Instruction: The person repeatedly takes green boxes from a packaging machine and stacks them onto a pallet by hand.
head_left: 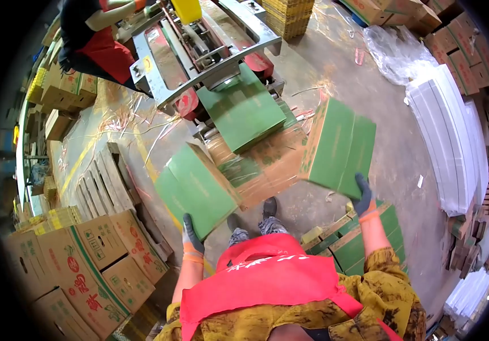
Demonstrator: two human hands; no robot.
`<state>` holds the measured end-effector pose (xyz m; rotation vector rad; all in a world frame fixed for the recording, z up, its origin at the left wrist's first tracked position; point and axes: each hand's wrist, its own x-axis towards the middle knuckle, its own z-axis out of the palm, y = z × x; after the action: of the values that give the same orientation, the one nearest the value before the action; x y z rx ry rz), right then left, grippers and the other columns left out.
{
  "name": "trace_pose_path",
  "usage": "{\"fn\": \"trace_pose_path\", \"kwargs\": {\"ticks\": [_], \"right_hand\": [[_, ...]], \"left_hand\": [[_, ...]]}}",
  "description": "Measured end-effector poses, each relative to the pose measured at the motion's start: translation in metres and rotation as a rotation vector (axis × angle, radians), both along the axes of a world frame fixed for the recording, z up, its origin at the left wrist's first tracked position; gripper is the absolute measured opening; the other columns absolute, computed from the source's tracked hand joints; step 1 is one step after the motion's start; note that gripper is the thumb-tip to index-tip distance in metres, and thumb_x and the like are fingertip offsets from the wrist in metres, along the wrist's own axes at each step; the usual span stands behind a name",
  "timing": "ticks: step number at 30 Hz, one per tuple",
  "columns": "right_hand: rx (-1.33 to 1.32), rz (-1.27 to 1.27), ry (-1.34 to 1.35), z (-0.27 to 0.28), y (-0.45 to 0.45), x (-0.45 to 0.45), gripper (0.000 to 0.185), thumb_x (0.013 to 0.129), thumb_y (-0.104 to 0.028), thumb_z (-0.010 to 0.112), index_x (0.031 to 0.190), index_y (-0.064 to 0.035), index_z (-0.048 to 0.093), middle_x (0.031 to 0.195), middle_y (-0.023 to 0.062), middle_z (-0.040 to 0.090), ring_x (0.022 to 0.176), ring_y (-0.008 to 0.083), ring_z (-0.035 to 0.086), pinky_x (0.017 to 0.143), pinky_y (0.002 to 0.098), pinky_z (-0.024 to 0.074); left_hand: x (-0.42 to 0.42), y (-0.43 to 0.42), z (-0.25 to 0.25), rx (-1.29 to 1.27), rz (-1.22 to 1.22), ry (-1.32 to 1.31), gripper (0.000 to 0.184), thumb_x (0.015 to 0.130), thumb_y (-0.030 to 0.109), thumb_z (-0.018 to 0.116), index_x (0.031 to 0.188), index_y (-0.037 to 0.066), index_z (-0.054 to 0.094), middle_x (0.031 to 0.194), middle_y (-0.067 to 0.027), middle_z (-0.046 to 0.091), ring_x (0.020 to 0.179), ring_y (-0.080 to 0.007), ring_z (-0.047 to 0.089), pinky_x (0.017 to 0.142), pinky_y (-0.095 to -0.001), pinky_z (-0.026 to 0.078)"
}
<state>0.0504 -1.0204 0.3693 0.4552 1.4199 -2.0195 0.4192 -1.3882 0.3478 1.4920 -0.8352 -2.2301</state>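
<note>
My left hand (192,238), in a grey glove with an orange cuff, grips the near edge of a green carton (196,184). A second green carton (341,148) is tilted at the right, and my gloved right hand (363,196) holds its near lower corner. Between the two lie brown taped cartons (273,162) with green patches. Another green carton (243,108) comes out of a metal carton-sealing machine (199,57) just beyond. My fingers' undersides are hidden by the cartons.
A person in a red apron (116,59) stands left of the machine. Printed cartons (85,267) and a wooden pallet (105,182) are at the left. Green cartons (378,236) are stacked near my right side. White sheet stacks (446,136) stand at the right; loose straps (128,116) litter the floor.
</note>
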Motion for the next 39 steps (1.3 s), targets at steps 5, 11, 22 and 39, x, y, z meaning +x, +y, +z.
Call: {"fn": "trace_pose_path", "kwargs": {"ticks": [5,11,22,39], "right_hand": [[0.056,0.196,0.186,-0.008,-0.042,-0.097,0.050,0.087,-0.027,0.062,0.131,-0.0091,0.045,0.118,0.0083,0.056,0.107,0.0226,0.057,0.088,0.0379,0.0489],[0.049,0.300,0.204,0.006,-0.062,-0.139,0.055,0.083,-0.026,0.068,0.131,-0.0082,0.045,0.116,0.0066,0.057,0.103,0.0194,0.059,0.084,0.0339,0.0509],[0.145,0.523,0.225,-0.005,-0.095,-0.200,0.061,0.084,-0.028,0.067,0.135,-0.0066,0.043,0.121,0.0052,0.056,0.107,0.0158,0.056,0.087,0.0292,0.0475],[0.326,0.042,-0.021,0.029,0.110,0.115,0.081,0.080,-0.023,0.073,0.142,-0.0008,0.026,0.130,0.0085,0.051,0.115,0.0161,0.052,0.096,0.0313,0.0433]], "left_hand": [[-0.019,-0.036,-0.002,-0.173,0.021,-0.063,0.074,0.081,0.061,0.058,0.131,0.008,0.045,0.122,-0.0057,0.055,0.104,-0.0205,0.057,0.086,-0.0337,0.050],[-0.023,-0.043,0.010,-0.197,0.035,-0.083,0.072,0.082,0.059,0.059,0.128,0.006,0.048,0.119,-0.0061,0.057,0.101,-0.0200,0.058,0.083,-0.0334,0.051],[-0.023,-0.027,-0.010,-0.189,-0.006,-0.151,0.065,0.085,0.055,0.059,0.125,0.005,0.050,0.118,-0.0048,0.056,0.102,-0.0171,0.056,0.086,-0.0315,0.048],[0.043,-0.023,0.034,-0.383,-0.728,-0.187,0.052,0.095,0.038,0.051,0.128,-0.001,0.047,0.121,-0.0087,0.054,0.106,-0.0174,0.051,0.093,-0.0324,0.041]]}}
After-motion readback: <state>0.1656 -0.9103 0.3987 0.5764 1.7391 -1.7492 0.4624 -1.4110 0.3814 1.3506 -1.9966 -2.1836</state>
